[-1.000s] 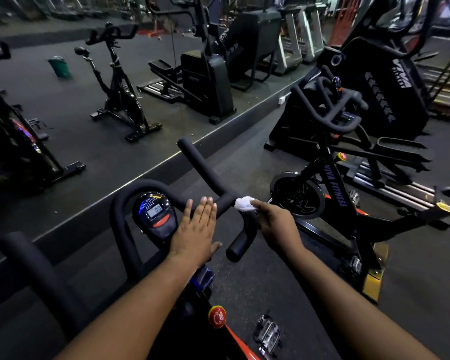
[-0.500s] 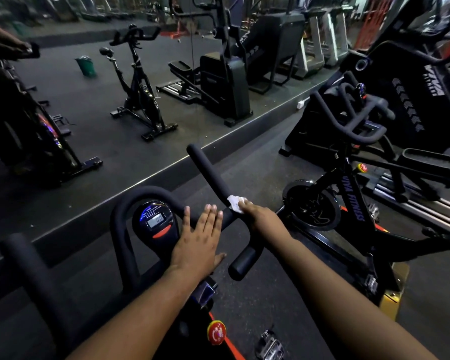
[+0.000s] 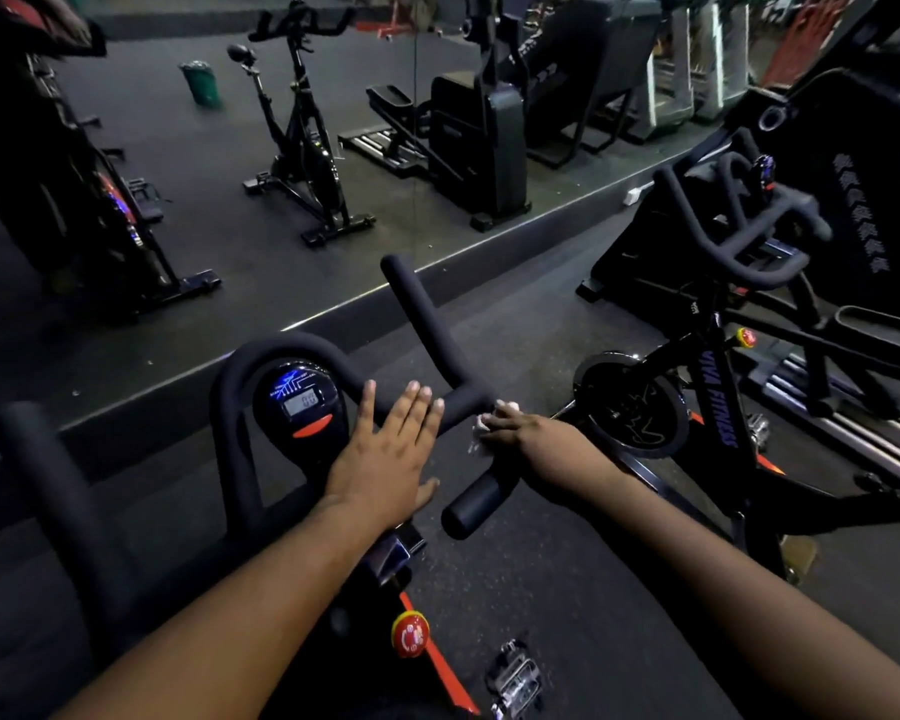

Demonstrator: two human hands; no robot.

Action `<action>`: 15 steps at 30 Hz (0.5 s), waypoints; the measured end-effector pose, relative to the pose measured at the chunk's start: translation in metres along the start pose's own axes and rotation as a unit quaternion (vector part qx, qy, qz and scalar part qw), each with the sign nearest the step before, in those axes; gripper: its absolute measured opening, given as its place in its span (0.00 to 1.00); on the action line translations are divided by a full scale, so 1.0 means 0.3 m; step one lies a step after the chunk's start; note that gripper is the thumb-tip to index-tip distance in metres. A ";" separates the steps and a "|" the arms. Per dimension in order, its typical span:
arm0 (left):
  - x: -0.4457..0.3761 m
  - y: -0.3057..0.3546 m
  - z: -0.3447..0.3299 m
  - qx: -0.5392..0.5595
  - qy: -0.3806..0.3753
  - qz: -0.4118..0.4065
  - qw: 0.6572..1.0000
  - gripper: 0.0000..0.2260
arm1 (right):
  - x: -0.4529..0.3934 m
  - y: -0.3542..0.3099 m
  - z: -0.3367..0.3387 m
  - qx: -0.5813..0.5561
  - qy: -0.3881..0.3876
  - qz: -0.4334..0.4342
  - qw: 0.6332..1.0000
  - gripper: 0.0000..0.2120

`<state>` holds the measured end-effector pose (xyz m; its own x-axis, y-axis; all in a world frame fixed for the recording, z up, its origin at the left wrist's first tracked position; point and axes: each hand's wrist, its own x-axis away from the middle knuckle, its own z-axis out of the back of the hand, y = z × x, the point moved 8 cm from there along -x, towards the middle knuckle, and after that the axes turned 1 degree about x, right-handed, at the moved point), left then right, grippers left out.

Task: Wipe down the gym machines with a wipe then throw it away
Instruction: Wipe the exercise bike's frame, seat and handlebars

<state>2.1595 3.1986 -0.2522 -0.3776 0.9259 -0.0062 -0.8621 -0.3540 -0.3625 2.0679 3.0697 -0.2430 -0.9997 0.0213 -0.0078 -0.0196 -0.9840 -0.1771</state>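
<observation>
Right now my right hand (image 3: 520, 433) presses the white wipe (image 3: 481, 426) with curled fingers against the black handlebar (image 3: 427, 324) of the bike, a little right of the centre of the frame. Only a small crumpled part of the wipe shows, under and left of my fingers. My left hand (image 3: 385, 459) lies flat and spread on the same bar, just beside the lit display (image 3: 300, 400), and it holds nothing.

What matters for the coming move is the axis of the bar. From the wipe one padded arm goes up and left toward the middle of the frame, and the short end grip (image 3: 471, 506) comes down toward me. I judge that the right hand is the nearer one for both parts, so the stroke should follow this line, not go across it.

Under the bike is dark rubber floor. A large mirror fills the upper left of the frame and shows other machines and a green bin (image 3: 201, 83). A second bike (image 3: 718, 407) stands at the right.
</observation>
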 end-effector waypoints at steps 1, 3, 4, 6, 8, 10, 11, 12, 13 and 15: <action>-0.001 0.001 -0.002 0.000 0.001 0.002 1.000 0.42 | 0.038 -0.010 0.013 -0.019 0.021 -0.012 1.000 0.20; -0.004 0.002 -0.001 -0.003 0.000 0.003 1.000 0.42 | 0.102 -0.036 0.014 -0.058 0.044 -0.049 0.996 0.21; -0.003 0.006 -0.002 -0.001 -0.003 0.003 1.000 0.42 | 0.131 -0.062 0.006 -0.091 0.051 -0.063 0.993 0.22; -0.002 0.009 -0.003 -0.001 -0.002 0.001 1.000 0.43 | 0.157 -0.145 -0.011 -0.149 0.057 -0.060 0.985 0.25; -0.002 0.007 -0.006 -0.010 -0.003 -0.003 1.000 0.44 | 0.181 -0.222 -0.030 -0.187 0.055 -0.030 0.980 0.27; -0.003 0.008 -0.006 -0.015 0.008 -0.003 1.000 0.44 | 0.202 -0.242 -0.032 -0.198 0.060 -0.007 0.978 0.26; -0.003 0.006 -0.005 -0.012 0.011 0.000 1.000 0.43 | 0.206 -0.215 -0.022 -0.206 0.082 -0.014 0.975 0.24; -0.003 0.004 -0.004 -0.007 0.009 0.002 1.000 0.43 | 0.205 -0.167 -0.011 -0.216 0.114 -0.035 0.969 0.22; -0.002 0.002 0.000 -0.003 0.008 0.003 1.000 0.43 | 0.199 -0.105 0.001 -0.223 0.147 -0.072 0.961 0.21; 0.000 0.001 0.009 -0.004 0.007 0.005 1.000 0.43 | 0.159 0.002 0.042 -0.214 0.189 -0.136 0.949 0.22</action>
<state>2.1583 3.1981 -0.2497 -0.3805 0.9245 -0.0227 -0.8561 -0.3614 -0.3693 2.0201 3.0680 -0.2311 -0.8810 0.4058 -0.2433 -0.1886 -0.7727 -0.6061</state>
